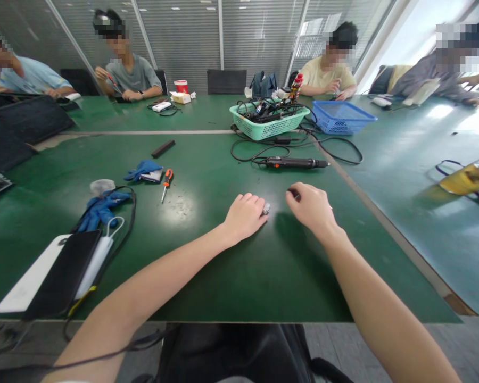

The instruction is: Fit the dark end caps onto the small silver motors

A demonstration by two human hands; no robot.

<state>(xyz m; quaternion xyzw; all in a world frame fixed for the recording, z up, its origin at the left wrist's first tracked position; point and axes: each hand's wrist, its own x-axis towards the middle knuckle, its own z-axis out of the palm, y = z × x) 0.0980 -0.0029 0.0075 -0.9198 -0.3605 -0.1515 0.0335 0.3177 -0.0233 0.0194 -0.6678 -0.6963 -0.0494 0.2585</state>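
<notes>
My left hand [245, 217] rests low over the green table, its fingers closed around a small silvery metal part [266, 208] that pokes out between thumb and forefinger. The part's exact kind is too small to tell. To the right, my right hand [310, 205] hovers above the table with its fingers curled in. Something dark shows within the curl, but I cannot make out whether it is an object or shadow. A black electric screwdriver [297, 163] with a cord lies beyond both hands. An orange-handled screwdriver [166, 184] is off to the left.
Blue gloves [99, 208], a black phone [66, 274], a white slab-like device [34, 274] and cables lie at left. A dark bar [163, 149] sits farther back. A green basket [259, 130] of tools stands beside a blue basket [339, 125]. Several people sit around the table.
</notes>
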